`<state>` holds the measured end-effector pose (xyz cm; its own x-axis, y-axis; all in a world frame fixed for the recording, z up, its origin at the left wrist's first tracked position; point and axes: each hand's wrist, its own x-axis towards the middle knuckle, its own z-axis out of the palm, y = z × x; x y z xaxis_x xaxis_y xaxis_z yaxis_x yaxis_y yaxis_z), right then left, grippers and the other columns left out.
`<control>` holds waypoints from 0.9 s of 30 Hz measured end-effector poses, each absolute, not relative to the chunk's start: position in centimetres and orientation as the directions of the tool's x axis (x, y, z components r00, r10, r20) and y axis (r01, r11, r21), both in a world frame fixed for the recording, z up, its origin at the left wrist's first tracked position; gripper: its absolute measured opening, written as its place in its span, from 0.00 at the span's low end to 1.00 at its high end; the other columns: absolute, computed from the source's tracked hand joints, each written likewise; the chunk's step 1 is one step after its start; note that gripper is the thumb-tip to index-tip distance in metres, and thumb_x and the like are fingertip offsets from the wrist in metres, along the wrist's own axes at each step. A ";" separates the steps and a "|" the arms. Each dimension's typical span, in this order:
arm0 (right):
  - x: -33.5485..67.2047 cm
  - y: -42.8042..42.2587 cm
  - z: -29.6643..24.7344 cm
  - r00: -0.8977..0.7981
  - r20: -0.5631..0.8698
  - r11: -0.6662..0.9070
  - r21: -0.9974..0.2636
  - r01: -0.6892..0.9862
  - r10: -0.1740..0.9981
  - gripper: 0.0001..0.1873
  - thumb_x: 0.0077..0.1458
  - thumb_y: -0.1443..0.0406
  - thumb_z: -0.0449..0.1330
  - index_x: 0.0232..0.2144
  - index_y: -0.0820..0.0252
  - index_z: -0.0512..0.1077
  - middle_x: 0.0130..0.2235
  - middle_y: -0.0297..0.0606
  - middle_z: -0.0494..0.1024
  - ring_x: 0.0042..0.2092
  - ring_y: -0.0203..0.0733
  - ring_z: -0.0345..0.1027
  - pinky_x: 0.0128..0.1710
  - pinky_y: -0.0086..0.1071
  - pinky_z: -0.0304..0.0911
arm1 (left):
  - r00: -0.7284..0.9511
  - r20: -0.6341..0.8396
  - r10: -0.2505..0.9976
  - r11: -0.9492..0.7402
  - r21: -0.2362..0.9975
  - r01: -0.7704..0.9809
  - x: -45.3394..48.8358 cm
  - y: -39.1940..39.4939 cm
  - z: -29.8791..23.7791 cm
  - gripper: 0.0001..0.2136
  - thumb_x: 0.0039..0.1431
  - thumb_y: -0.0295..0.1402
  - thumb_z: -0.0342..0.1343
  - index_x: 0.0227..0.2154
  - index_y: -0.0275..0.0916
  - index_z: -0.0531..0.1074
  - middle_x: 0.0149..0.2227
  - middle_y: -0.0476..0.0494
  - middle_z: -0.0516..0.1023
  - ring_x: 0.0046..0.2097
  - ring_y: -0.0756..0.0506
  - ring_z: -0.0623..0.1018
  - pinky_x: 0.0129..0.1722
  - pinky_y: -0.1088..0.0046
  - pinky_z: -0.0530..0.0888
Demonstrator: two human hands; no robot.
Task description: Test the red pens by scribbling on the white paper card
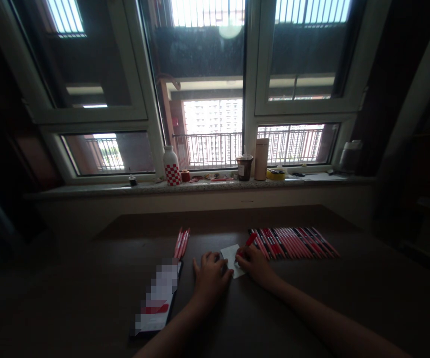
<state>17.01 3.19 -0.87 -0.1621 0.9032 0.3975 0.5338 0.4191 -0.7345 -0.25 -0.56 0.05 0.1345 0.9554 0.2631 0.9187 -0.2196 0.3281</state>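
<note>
A small white piece of paper [230, 251] lies on the dark table between my two hands. My right hand [257, 264] is closed around a red pen [251, 239], its lower end down at the paper. My left hand [211, 278] rests with fingers apart on the table, its fingertips at the paper's left edge. Right of the paper, many slim red, pink and black pens or pencils [293, 242] lie side by side in a slanted row. A few similar pink ones [182, 242] lie together at the left.
Left of my left arm lies a flat dark-edged object [173, 293], its white face partly pixelated. Beyond the table [215, 219], a windowsill [207, 186] carries a checked bottle [171, 166], a drink cup [245, 168], a tan flask [261, 160] and a yellow tape roll [275, 174].
</note>
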 end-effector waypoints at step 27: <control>18.0 3.7 -1.6 0.049 0.429 0.404 -0.879 0.254 0.902 0.17 0.55 0.51 0.54 0.30 0.59 0.70 0.34 0.40 0.74 0.38 0.45 0.69 0.40 0.36 0.64 | 0.218 0.368 0.904 -0.339 0.309 0.889 0.1 -1.5 0.7 0.11 0.61 0.37 0.47 0.36 0.47 0.75 0.43 0.48 0.77 0.54 0.41 0.67 0.61 0.41 0.42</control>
<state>17.99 3.68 -1.61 0.0494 0.9018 0.4292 0.2536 0.4044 -0.8787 0.12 -1.51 0.75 0.2176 0.9041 0.3678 0.8885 -0.3394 0.3088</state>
